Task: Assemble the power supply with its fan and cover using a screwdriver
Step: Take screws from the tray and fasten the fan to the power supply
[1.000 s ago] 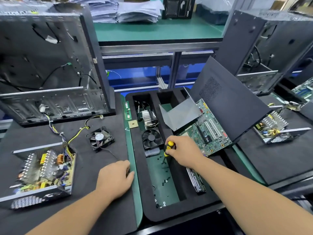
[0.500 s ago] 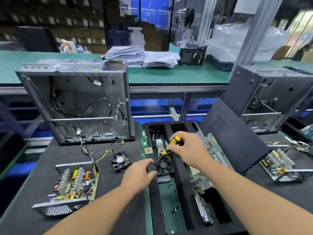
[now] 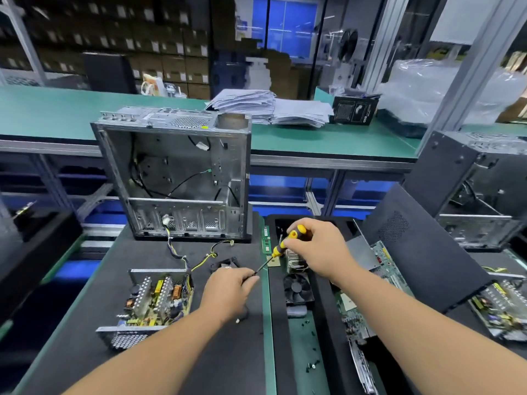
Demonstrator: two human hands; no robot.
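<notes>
Head view: our right hand (image 3: pixel 319 246) grips the screwdriver (image 3: pixel 281 248) by its yellow handle. Our left hand (image 3: pixel 228 292) pinches its tip. Left of that hand sits the open power supply (image 3: pixel 151 303); the fan (image 3: pixel 225 263) lies just beyond it.

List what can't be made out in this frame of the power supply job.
- Screwdriver tip, head view: hidden behind the left hand; whether a screw is on it can't be told.
- Small fan on the mat: mostly covered by that hand.
- Loose screws in the tray: too small to count.
- Right hand grips the handle; its palm side is unseen.
</notes>
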